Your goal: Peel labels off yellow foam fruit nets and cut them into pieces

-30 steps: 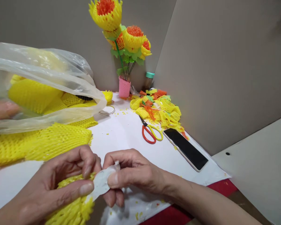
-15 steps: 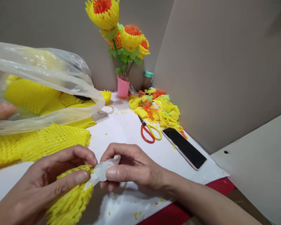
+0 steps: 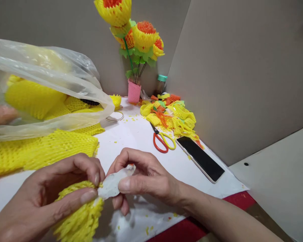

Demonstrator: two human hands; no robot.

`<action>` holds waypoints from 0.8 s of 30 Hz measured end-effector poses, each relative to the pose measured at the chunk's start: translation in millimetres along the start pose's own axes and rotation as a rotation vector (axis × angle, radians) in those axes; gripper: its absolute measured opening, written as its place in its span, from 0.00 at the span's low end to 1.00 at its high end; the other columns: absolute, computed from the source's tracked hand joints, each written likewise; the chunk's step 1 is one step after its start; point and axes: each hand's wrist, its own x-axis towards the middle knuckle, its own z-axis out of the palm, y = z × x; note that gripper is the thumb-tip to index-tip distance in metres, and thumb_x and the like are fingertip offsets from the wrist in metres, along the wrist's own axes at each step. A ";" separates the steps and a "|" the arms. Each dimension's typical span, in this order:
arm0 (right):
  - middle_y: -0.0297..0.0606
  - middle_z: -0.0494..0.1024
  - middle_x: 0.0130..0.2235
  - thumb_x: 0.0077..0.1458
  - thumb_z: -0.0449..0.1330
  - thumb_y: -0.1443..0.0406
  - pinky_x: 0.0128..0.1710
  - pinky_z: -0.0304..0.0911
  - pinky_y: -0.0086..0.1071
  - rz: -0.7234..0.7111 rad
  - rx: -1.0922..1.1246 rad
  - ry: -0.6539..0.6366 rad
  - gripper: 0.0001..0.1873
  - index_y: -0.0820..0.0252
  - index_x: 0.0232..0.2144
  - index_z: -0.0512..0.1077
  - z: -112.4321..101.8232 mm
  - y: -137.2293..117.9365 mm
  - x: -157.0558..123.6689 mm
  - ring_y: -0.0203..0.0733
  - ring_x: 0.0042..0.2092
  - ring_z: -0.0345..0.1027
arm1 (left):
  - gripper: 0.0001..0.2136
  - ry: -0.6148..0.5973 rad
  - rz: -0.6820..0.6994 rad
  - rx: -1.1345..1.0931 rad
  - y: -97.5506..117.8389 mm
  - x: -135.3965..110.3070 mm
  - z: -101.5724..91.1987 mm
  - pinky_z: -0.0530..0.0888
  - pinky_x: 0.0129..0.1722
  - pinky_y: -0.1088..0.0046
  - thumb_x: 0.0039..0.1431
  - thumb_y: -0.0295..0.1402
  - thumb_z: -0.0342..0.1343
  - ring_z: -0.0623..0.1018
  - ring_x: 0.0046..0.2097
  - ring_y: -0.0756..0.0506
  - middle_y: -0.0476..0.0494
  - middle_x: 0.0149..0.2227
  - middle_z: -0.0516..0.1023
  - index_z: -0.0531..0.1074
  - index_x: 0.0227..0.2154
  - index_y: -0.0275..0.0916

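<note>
My left hand [image 3: 63, 191] is closed around a gathered bunch of yellow foam netting [image 3: 82, 218], its frilled end hanging down toward me. A thin, pale white piece [image 3: 113, 185] joins the bunch at its pinched top; whether it is tape, film or foam I cannot tell. My right hand [image 3: 143, 179] pinches that white piece between thumb and fingers, just right of my left fingertips. A speck of orange shows at the white piece's far end. Both hands are close together above the white sheet [image 3: 133, 141].
A clear plastic bag [image 3: 86, 72] and yellow netting [image 3: 60, 148] lie left, beside another person's blurred hand [image 3: 1, 114]. Behind stand foam flowers [image 3: 145, 35] in a pink pot [image 3: 134, 91] and a teal-lidded jar [image 3: 161, 84]. Scissors [image 3: 164, 139], a phone [image 3: 202, 158] and foam scraps [image 3: 180, 116] lie right.
My right hand has shifted slightly right and turned, so the white piece shows broader and flatter. My left hand keeps hold of the yellow netting. The view has moved slightly.
</note>
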 end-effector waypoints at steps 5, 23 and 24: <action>0.33 0.76 0.29 0.51 0.72 0.58 0.28 0.68 0.23 0.000 0.000 0.001 0.18 0.61 0.37 0.70 0.3 -2.8 -0.3 0.31 0.27 0.71 | 0.06 0.032 0.015 0.018 -1.6 -0.3 -1.8 0.76 0.33 0.82 0.43 0.41 0.69 0.79 0.31 0.49 0.58 0.26 0.80 0.77 0.22 0.55; 0.28 0.71 0.28 0.50 0.68 0.68 0.32 0.62 0.25 -0.122 -0.456 0.189 0.09 0.59 0.32 0.70 9.5 -2.0 1.8 0.31 0.28 0.63 | 0.09 0.097 0.198 0.219 -23.3 6.7 -18.8 0.77 0.34 0.86 0.47 0.45 0.70 0.80 0.35 0.49 0.56 0.31 0.78 0.76 0.29 0.55; 0.29 0.71 0.28 0.51 0.66 0.68 0.32 0.63 0.26 -0.124 -0.481 0.191 0.08 0.59 0.31 0.69 10.2 -2.0 1.4 0.32 0.28 0.64 | 0.08 0.092 0.194 0.211 -23.0 6.5 -18.4 0.77 0.33 0.86 0.47 0.45 0.70 0.80 0.34 0.49 0.56 0.30 0.78 0.77 0.29 0.55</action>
